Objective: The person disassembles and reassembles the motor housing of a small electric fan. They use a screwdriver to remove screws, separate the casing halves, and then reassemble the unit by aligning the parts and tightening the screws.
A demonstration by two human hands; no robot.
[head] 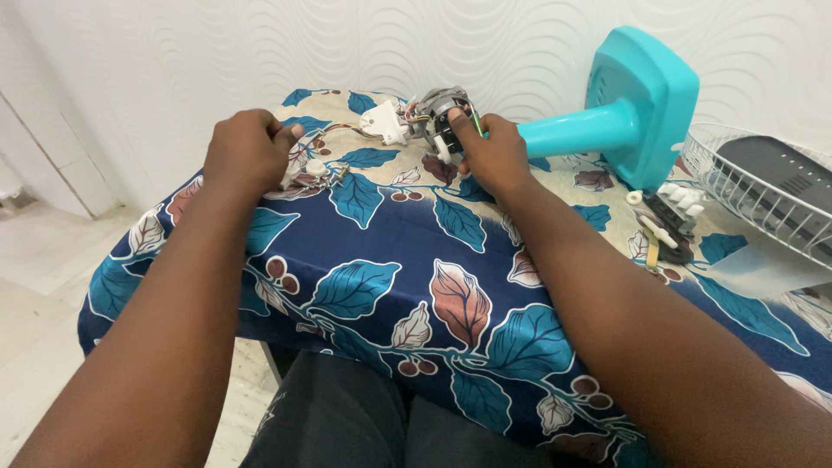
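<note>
The right hand [494, 156], grip clamped on a green screwdriver [476, 124], touches the fan motor [438, 117]; the left hand [247, 152], well left of the motor, is closed on white wired parts [305, 169].

A person sits at a table covered by a blue and cream leaf-patterned cloth [381, 260], both bare arms reaching forward. The left hand [247, 152] is closed over a small white switch part [308, 169] with thin wires trailing from it. The right hand [492, 154] grips a grey fan motor [438, 117] and a thin green tool [476, 123] pressed against it. A white plug [384, 121] lies just beside the motor. Behind the right hand, a turquoise fan stand [624, 108] lies on its side. At the right edge sit a white wire fan guard [754, 195] and, near it, a small black part with white buttons [674, 217].
</note>
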